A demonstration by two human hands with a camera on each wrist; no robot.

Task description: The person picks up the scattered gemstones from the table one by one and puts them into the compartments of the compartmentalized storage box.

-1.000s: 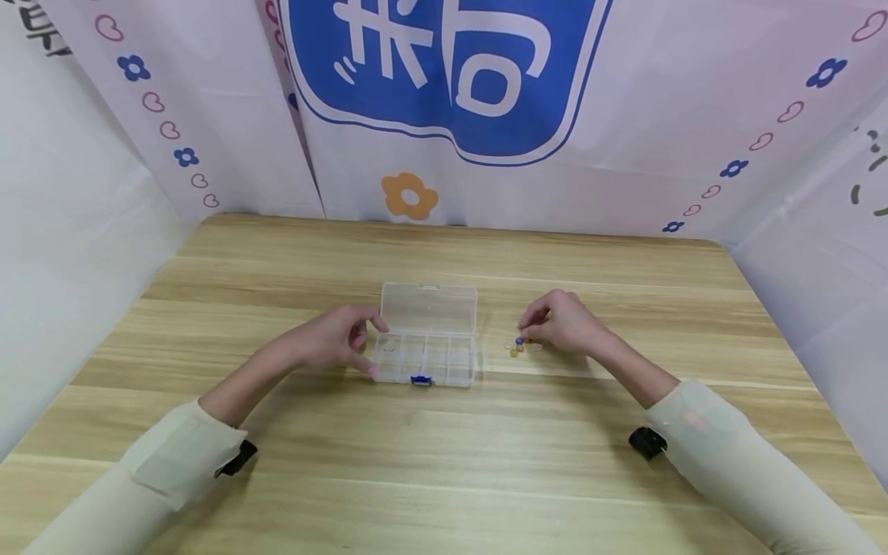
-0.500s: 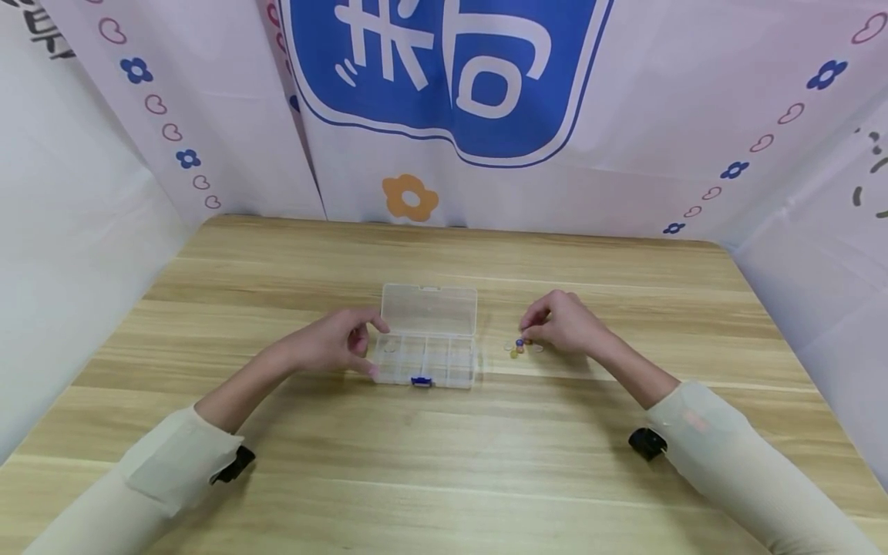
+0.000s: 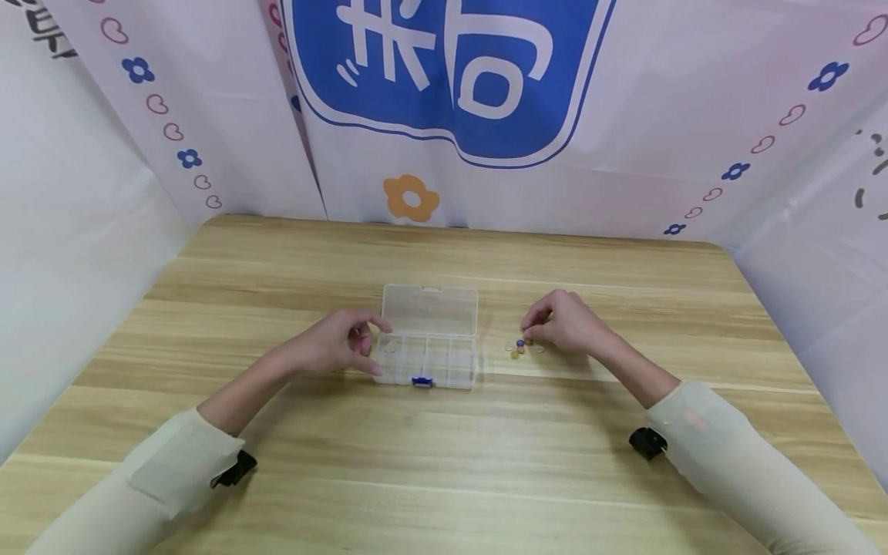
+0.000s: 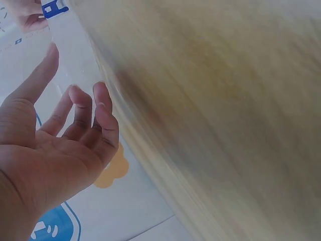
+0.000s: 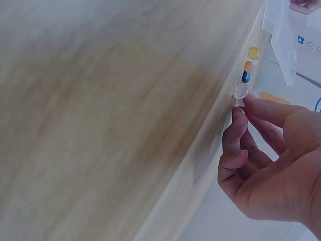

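Note:
A clear plastic compartment box (image 3: 425, 381) stands on the table, its lid (image 3: 430, 310) raised at the back and a blue latch (image 3: 422, 381) in front. My left hand (image 3: 341, 339) holds the box's left end, thumb at the front corner and index finger at the back. Something small and clear, hard to make out, lies in the back left compartment. To the right of the box, my right hand (image 3: 565, 324) pinches a small clear piece, partly hidden, between thumb and index finger. Next to those fingertips lie a yellow bead (image 5: 254, 53), an orange bead (image 5: 248, 67), a blue bead (image 5: 246, 77) and a clear bead (image 5: 241, 91).
The wood-grain table (image 3: 444, 478) reaches back to a white printed cloth (image 3: 624, 177) with a large blue emblem. White cloth also hangs at both sides. Black wrist devices (image 3: 648, 443) sit at the sleeve cuffs.
Both hands stay nearly still. The box and the beads keep their places; only a very slight shift of the whole head view shows.

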